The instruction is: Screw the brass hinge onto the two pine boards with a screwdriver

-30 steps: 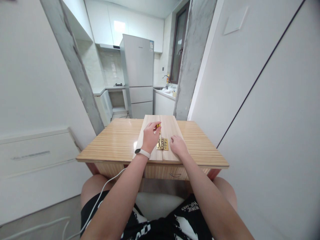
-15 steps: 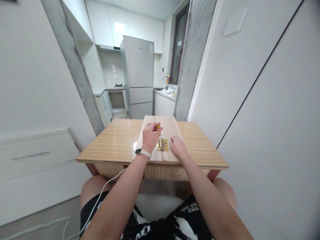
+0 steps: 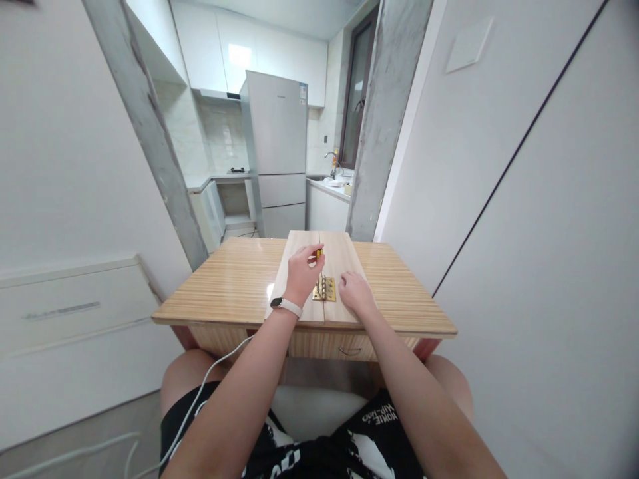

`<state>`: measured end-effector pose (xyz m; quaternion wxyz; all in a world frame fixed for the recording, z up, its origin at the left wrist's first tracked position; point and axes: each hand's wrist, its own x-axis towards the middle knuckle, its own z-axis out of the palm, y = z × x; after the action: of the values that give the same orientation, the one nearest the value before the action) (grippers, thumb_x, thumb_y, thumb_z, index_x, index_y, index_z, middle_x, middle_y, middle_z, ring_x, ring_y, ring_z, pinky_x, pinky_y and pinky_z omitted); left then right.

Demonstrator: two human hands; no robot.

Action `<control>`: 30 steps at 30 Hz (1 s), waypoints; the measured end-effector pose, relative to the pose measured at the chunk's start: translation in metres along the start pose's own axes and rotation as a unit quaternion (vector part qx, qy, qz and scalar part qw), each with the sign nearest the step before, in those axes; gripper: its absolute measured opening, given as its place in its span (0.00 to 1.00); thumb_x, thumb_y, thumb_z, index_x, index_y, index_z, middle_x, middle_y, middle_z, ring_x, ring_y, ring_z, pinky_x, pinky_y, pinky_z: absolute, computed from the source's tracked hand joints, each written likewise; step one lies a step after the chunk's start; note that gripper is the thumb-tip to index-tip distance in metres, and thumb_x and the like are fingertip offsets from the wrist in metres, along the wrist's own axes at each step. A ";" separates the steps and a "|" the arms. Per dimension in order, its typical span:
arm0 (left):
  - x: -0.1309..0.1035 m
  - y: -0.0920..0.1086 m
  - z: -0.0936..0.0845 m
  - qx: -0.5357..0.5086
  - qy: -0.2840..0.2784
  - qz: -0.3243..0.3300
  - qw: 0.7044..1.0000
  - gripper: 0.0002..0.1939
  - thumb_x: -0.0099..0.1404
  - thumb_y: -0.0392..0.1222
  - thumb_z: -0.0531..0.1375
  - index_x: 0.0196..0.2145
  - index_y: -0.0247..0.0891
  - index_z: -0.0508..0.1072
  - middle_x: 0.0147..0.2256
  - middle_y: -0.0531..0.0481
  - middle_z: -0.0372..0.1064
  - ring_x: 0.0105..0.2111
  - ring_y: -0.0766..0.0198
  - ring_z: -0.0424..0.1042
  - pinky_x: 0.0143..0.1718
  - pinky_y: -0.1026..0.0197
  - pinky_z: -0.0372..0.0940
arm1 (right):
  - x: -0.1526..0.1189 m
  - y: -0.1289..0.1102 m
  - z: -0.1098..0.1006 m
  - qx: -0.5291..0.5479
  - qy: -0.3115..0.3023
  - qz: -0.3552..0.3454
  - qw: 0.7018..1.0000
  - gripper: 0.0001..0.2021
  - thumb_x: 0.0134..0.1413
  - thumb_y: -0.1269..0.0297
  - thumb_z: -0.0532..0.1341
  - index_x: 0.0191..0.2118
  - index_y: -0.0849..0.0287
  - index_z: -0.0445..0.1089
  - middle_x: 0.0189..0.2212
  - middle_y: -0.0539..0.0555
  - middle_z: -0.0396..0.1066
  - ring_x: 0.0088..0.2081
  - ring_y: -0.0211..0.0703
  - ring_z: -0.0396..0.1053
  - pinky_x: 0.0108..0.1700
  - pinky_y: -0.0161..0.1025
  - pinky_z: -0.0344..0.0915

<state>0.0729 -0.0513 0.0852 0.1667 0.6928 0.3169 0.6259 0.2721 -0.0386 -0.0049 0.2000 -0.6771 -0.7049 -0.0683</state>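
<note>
Two pale wooden boards [image 3: 339,246] lie side by side, with a brass hinge [image 3: 329,289] across the seam between them. My left hand [image 3: 301,274], with a white-banded watch on the wrist, pinches the yellow and dark handle of a screwdriver [image 3: 320,253]. The tool stands roughly upright over the hinge; its thin shaft is partly hidden, and I cannot see whether its tip sits in a screw. Resting on the right board beside the hinge, my right hand [image 3: 356,291] has its fingers curled in. Whatever they may hold is hidden.
Beneath the boards is a wood-grain table [image 3: 224,286] with a drawer handle [image 3: 349,350] at its front. A white cable [image 3: 212,369] runs down on the left. Beyond the table stand a grey fridge [image 3: 282,126] and a sink counter [image 3: 327,189].
The fingers of my left hand have shifted slightly around the screwdriver handle, which has moved a little to the right. My right hand stays where it was.
</note>
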 end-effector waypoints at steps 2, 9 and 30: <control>0.000 -0.001 -0.001 0.005 0.010 -0.003 1.000 0.13 0.68 0.34 0.69 0.50 0.42 0.81 0.46 0.46 0.75 0.42 0.62 0.79 0.43 0.59 0.81 | 0.000 0.000 0.000 0.000 0.001 0.001 1.000 0.14 0.70 0.66 0.52 0.46 0.58 0.77 0.48 0.61 0.77 0.54 0.49 0.70 0.61 0.40 0.57; 0.001 -0.004 -0.003 0.055 0.023 -0.016 0.998 0.12 0.69 0.35 0.69 0.50 0.43 0.82 0.41 0.48 0.74 0.37 0.63 0.78 0.42 0.59 0.79 | -0.001 -0.002 -0.004 0.001 -0.011 0.005 1.000 0.15 0.71 0.66 0.52 0.47 0.58 0.77 0.50 0.62 0.77 0.55 0.50 0.69 0.62 0.40 0.57; -0.001 -0.005 -0.002 0.039 0.011 -0.021 0.999 0.14 0.70 0.36 0.68 0.52 0.44 0.82 0.42 0.47 0.73 0.38 0.63 0.78 0.42 0.59 0.80 | -0.002 -0.002 -0.003 -0.004 -0.006 0.001 1.000 0.14 0.71 0.66 0.52 0.46 0.58 0.77 0.49 0.62 0.77 0.54 0.50 0.70 0.61 0.40 0.58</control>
<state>0.0695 -0.0488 0.0815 0.1488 0.6849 0.3575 0.6172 0.2706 -0.0412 -0.0026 0.1932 -0.6793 -0.7048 -0.0670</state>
